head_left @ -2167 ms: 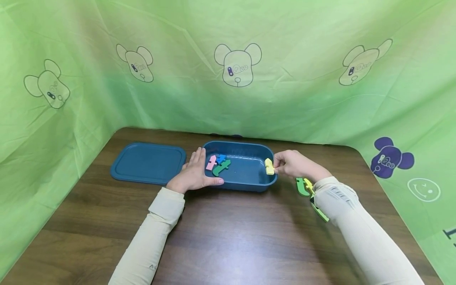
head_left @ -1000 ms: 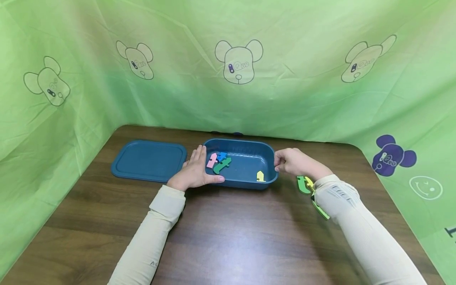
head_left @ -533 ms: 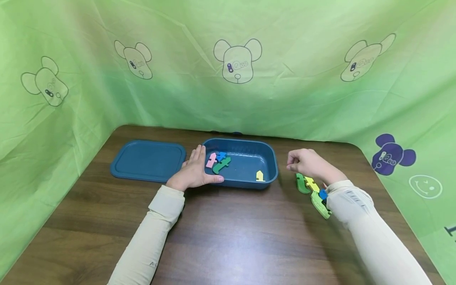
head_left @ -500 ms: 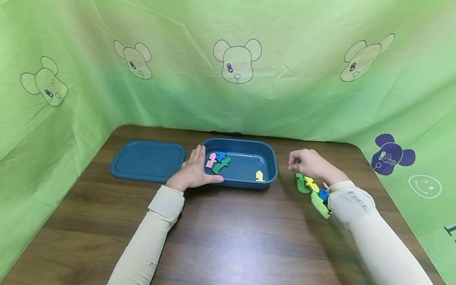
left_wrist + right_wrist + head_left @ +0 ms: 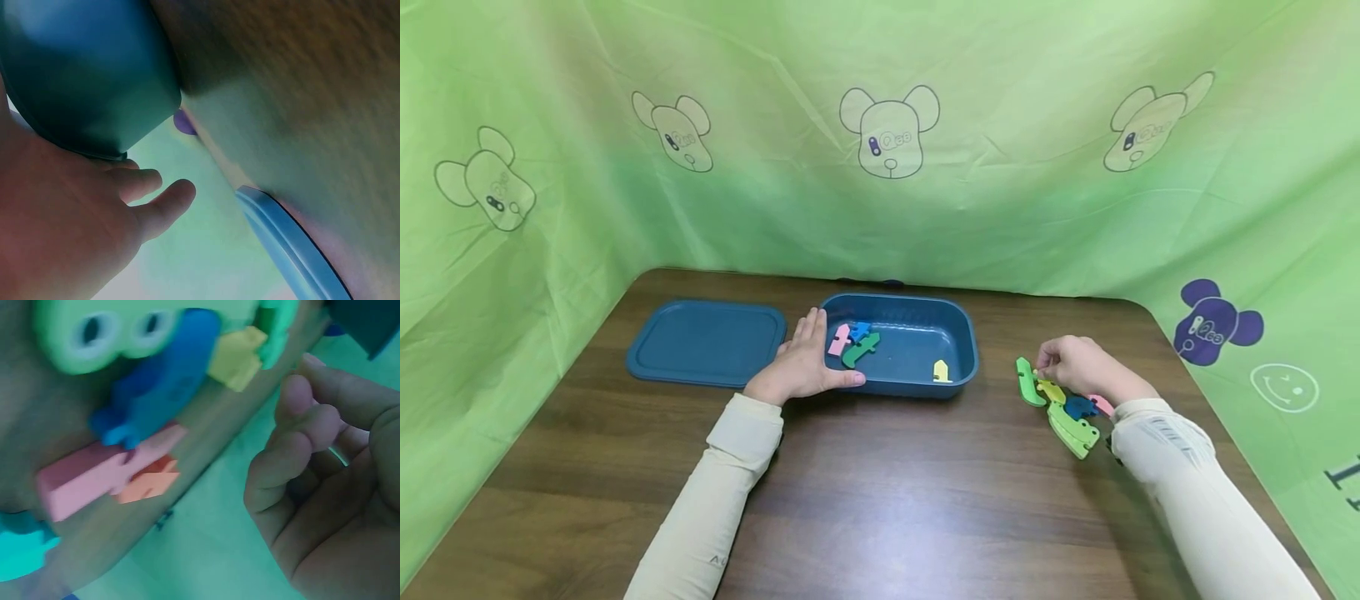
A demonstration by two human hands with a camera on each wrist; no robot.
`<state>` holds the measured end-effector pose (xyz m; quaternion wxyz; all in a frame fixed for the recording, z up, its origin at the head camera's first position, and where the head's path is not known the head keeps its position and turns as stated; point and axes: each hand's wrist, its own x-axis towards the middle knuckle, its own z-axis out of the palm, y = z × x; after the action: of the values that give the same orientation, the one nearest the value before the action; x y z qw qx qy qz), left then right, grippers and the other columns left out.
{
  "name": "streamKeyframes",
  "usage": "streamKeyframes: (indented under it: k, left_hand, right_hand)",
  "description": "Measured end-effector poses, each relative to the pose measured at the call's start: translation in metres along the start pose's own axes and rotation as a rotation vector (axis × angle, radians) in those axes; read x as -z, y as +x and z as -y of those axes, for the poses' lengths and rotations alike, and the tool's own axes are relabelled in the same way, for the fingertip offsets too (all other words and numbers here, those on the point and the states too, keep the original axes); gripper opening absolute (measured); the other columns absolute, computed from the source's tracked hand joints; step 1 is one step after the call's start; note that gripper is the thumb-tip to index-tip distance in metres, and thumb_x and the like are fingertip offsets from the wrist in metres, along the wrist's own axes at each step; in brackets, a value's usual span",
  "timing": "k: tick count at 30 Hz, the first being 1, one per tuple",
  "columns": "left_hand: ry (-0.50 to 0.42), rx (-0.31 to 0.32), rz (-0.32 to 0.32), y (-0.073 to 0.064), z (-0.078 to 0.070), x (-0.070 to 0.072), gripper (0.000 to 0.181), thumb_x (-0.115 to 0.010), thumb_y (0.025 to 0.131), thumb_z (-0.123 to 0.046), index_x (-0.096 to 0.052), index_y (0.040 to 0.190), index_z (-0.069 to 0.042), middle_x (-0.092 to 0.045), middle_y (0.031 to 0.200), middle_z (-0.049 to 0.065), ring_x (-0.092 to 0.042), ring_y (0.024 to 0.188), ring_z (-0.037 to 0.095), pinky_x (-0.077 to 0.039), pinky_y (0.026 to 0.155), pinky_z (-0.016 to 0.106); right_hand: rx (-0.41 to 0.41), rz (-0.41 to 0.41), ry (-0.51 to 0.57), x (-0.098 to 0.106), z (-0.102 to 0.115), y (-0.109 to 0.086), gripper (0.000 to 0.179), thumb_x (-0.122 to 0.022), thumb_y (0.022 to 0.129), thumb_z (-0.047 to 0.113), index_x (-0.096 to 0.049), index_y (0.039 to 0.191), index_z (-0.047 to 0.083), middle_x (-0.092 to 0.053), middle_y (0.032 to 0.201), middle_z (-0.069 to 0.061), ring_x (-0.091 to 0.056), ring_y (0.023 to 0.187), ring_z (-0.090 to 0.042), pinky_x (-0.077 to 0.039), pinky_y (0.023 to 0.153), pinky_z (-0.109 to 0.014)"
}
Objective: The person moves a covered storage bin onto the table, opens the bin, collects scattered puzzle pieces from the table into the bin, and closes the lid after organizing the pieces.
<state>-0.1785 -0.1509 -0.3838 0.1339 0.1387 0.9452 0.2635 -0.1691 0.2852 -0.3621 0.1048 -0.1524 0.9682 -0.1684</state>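
Observation:
My left hand (image 5: 801,367) rests against the left end of the dark blue box (image 5: 910,389), fingers extended and thumb along its front rim. Inside the box lie a pink piece (image 5: 839,340), a blue piece (image 5: 860,332) and a green piece (image 5: 861,350) on the left, plus a yellow piece (image 5: 941,372) near the front right. My right hand (image 5: 1086,368) is over a group of puzzle-like foam or wooden pieces, fingertips curled beside a yellow piece (image 5: 1052,391). In the right wrist view nothing shows between its curled fingers (image 5: 278,462).
Around the right hand lie a green piece (image 5: 1028,385), a light green piece with eyes (image 5: 1072,429), a blue piece (image 5: 1079,407) and a pink piece (image 5: 1101,405). The right wrist view adds orange (image 5: 150,482) and turquoise pieces (image 5: 24,547). A blue lid (image 5: 707,342) lies left of the box.
The yellow piece has left my right hand and now lies in the box. My right hand has moved right and down from the box to the loose pieces. My left hand stays put.

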Motion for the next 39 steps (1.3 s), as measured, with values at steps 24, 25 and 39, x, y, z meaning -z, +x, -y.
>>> streamKeyframes:
  k: [24,25,39]
  left_hand:
    - [-0.004,-0.007,-0.006,-0.002,-0.001,0.001,0.131,-0.073,0.079,-0.071,0.006,0.161,-0.005,0.007,0.168,0.014,0.003,0.153,0.034,-0.01,0.118,0.06]
    - [-0.002,-0.005,-0.004,-0.002,-0.002,0.001,0.131,-0.072,0.079,-0.071,0.006,0.161,-0.005,0.007,0.168,0.014,0.003,0.153,0.034,-0.01,0.118,0.059]
    - [-0.006,-0.002,-0.004,-0.001,-0.002,0.002,0.131,-0.073,0.079,-0.071,0.006,0.161,-0.006,0.008,0.168,0.012,0.004,0.153,0.032,-0.009,0.118,0.058]
  right_hand:
    - [0.012,-0.015,-0.117,-0.012,-0.002,-0.001,0.009,-0.072,0.087,0.008,-0.069,0.084,0.015,-0.059,0.075,0.001,-0.053,0.071,-0.024,-0.044,0.066,-0.042]
    - [0.005,-0.011,-0.12,-0.012,-0.002,0.0,0.009,-0.072,0.087,0.009,-0.068,0.084,0.016,-0.059,0.074,0.001,-0.053,0.07,-0.024,-0.044,0.065,-0.041]
    - [0.03,-0.045,-0.138,-0.015,0.002,0.0,0.012,-0.072,0.088,0.011,-0.066,0.08,0.018,-0.059,0.074,0.001,-0.053,0.069,-0.023,-0.044,0.061,-0.041]
